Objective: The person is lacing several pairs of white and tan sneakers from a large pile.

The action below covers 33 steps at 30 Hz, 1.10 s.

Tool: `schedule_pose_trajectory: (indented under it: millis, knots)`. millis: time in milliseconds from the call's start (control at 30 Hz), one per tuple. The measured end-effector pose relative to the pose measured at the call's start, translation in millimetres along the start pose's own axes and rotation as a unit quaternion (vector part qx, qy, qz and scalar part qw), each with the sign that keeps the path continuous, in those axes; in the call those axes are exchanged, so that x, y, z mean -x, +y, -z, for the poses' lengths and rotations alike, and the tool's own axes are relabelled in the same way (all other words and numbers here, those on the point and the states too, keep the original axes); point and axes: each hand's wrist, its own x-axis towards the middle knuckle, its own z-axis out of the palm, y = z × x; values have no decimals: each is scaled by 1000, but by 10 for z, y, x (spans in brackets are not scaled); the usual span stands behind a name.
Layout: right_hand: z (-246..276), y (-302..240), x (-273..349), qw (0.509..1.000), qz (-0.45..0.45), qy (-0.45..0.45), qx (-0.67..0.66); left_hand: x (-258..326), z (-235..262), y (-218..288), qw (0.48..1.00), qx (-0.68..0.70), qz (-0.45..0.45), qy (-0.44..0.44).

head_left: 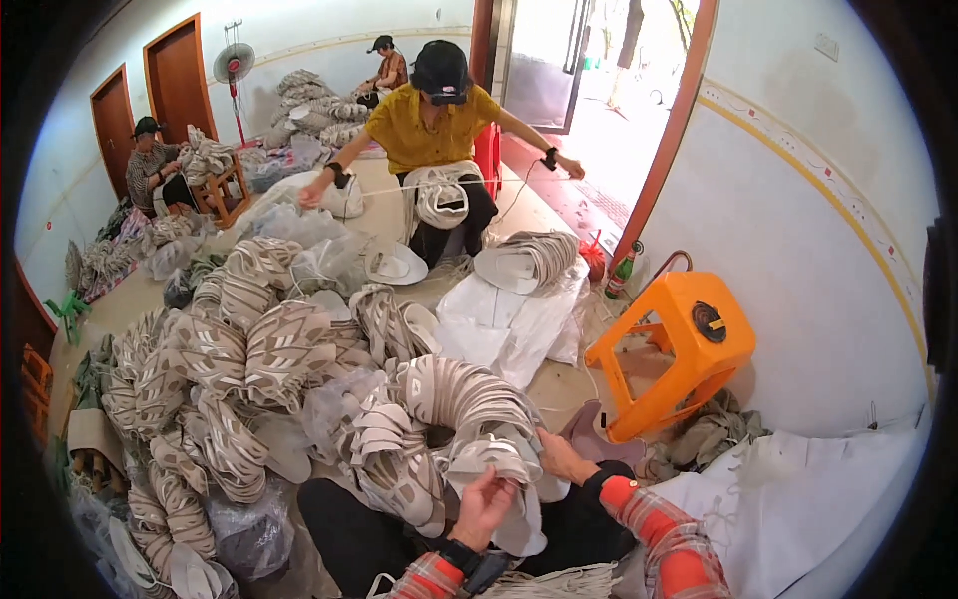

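A curved stack of nested beige and white shoe uppers [469,394] lies across my lap. At its near end, my left hand [485,507] is closed, fingers and thumb pinching the edge of a pale shoe upper [521,521]. My right hand [565,458] grips the right side of that same end, its fingertips partly hidden behind the material. More uppers with strap-like side panels [392,464] hang down at the left of the stack, against my leg. A bundle of white laces or cords [559,582] lies at the lower edge, below my hands.
Heaps of bundled shoe uppers [289,339] and plastic bags [249,529] fill the floor at left. An orange stool [689,344] and green bottle [621,274] stand at right. A person in a yellow shirt [419,130] stretches a cord ahead; two others sit farther back.
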Motion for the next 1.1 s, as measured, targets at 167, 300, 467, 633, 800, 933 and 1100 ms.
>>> schedule_pose_trajectory:
  millis: [167,300,467,633,800,933,1100]
  knots:
    - [55,225,-171,984,89,113,103,87,182,45,989,-35,130,-69]
    - [-20,441,-356,969,94,157,165,207,60,366,996,-15,86,26]
    - [-91,243,-64,988,119,65,77,47,156,143,900,-394,-75,-170]
    - [159,117,7,992,30,-28,-117,-502,168,-149,984,-160,-8,-73]
    - [310,250,-227,995,50,68,-48,-600,70,-398,996,-89,20,25]
    - [324,79,-427,993,87,-66,45,-948,353,-473,993,-81,-2,91]
    - [517,128,-401,995,94,-19,-23,-1374,464,-334,826,-535,-150,-93]
